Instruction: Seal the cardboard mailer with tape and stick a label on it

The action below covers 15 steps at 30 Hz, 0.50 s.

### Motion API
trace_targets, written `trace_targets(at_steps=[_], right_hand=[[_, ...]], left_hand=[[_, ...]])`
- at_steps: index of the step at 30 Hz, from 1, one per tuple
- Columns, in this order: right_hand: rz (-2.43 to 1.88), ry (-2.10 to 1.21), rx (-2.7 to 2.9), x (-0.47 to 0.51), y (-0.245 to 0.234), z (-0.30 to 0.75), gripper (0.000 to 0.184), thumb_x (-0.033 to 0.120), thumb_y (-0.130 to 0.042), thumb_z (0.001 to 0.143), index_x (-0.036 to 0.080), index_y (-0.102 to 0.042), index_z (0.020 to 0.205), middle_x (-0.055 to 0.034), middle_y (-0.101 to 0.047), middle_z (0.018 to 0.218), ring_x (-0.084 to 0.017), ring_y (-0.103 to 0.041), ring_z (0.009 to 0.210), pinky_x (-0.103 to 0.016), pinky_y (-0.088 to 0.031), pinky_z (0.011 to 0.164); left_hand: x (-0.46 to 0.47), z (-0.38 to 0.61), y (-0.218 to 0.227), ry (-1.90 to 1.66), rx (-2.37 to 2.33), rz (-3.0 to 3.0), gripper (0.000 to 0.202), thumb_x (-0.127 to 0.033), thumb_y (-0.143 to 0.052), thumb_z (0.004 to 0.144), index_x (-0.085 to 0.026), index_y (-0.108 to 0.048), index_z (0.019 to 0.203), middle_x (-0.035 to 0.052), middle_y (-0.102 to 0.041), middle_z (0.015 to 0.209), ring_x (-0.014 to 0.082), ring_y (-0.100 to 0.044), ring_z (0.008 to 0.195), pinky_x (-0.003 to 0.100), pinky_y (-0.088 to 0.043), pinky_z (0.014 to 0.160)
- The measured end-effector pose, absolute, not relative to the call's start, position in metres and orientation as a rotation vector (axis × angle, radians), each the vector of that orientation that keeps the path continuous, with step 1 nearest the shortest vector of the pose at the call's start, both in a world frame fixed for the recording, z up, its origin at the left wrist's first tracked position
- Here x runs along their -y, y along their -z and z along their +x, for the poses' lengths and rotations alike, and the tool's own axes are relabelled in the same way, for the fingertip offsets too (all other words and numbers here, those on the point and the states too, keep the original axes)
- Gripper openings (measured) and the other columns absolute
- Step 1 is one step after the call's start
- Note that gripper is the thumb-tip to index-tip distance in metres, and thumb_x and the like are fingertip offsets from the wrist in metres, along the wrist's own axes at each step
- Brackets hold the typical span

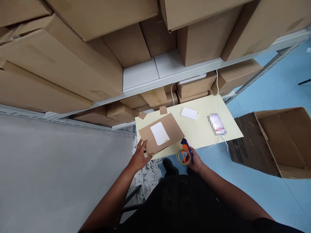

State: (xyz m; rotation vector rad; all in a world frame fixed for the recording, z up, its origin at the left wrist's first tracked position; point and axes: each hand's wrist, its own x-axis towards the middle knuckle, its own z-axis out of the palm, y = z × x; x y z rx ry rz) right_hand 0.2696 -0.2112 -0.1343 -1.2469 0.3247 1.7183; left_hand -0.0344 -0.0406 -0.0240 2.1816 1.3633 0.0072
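A flat brown cardboard piece (175,127) lies at an angle on the pale yellow tabletop, with a white label (159,133) on its upper face. My left hand (140,158) grips its near left corner, fingers along the left side and thumb at the near edge. My right hand (195,160) is closed around a blue and orange tape dispenser (186,145) that carries a roll of tape (179,157). The dispenser is held at the table's front edge, close to the cardboard's right corner.
Two small cardboard scraps (163,110), a white card (189,113) and a phone (216,124) with a white cable lie on the table (199,132). Shelves (141,77) of cartons rise behind. An open carton (257,145) stands right; paper strips (148,178) lie below.
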Motion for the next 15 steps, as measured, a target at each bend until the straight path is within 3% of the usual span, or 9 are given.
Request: trace_targets(at_steps=[2, 5, 9, 12, 15], right_hand=[[-1.231, -1.721, -0.428, 0.191, 0.126, 0.294, 0.05, 0.061, -0.047, 0.099, 0.018, -0.072, 0.099, -0.0078, -0.077, 0.081, -0.023, -0.072, 0.07, -0.036, -0.061, 0.067], [-1.318, -1.723, -0.388, 0.153, 0.117, 0.333, 0.049, 0.06, -0.048, 0.099, 0.017, -0.071, 0.103, -0.0091, -0.077, 0.084, -0.024, -0.073, 0.073, -0.039, -0.062, 0.072], [-1.494, -1.75, -0.254, 0.11, 0.112, 0.365, 0.053, 0.065, -0.048, 0.098, 0.017, -0.07, 0.105, -0.0104, -0.077, 0.087, -0.023, -0.072, 0.075, -0.039, -0.062, 0.073], [-1.532, -1.681, -0.193, 0.109, 0.115, 0.367, 0.054, 0.067, -0.047, 0.098, 0.018, -0.068, 0.107, -0.0095, -0.077, 0.087, -0.023, -0.072, 0.075, -0.038, -0.062, 0.071], [-1.468, -1.622, -0.211, 0.147, 0.128, 0.34, 0.053, 0.068, -0.05, 0.096, 0.019, -0.068, 0.108, -0.0078, -0.077, 0.086, -0.023, -0.073, 0.075, -0.038, -0.063, 0.069]], left_hand=[[0.062, -0.028, 0.02, 0.011, -1.256, 2.319, 0.084, -0.042, -0.08, 0.081, -0.025, -0.045, 0.156, 0.018, -0.041, 0.162, 0.035, -0.055, 0.137, 0.052, -0.047, 0.115], [0.064, 0.0, 0.013, 0.04, -1.078, 2.568, 0.077, -0.036, -0.09, 0.074, -0.031, -0.059, 0.145, 0.0164, -0.05, 0.158, 0.0431, -0.043, 0.148, 0.063, -0.029, 0.124], [0.037, 0.042, 0.022, 0.068, -0.87, 2.686, 0.098, -0.058, -0.09, 0.069, -0.028, -0.051, 0.154, 0.0172, -0.033, 0.171, 0.0441, -0.021, 0.159, 0.066, -0.003, 0.128], [0.028, 0.056, 0.034, 0.083, -0.888, 2.703, 0.107, -0.068, -0.085, 0.069, -0.025, -0.046, 0.159, 0.0197, -0.029, 0.172, 0.0437, -0.019, 0.16, 0.067, 0.005, 0.126], [0.032, 0.061, 0.04, 0.084, -0.923, 2.715, 0.105, -0.068, -0.083, 0.073, -0.024, -0.044, 0.16, 0.0206, -0.028, 0.172, 0.0436, -0.019, 0.16, 0.068, 0.008, 0.125]])
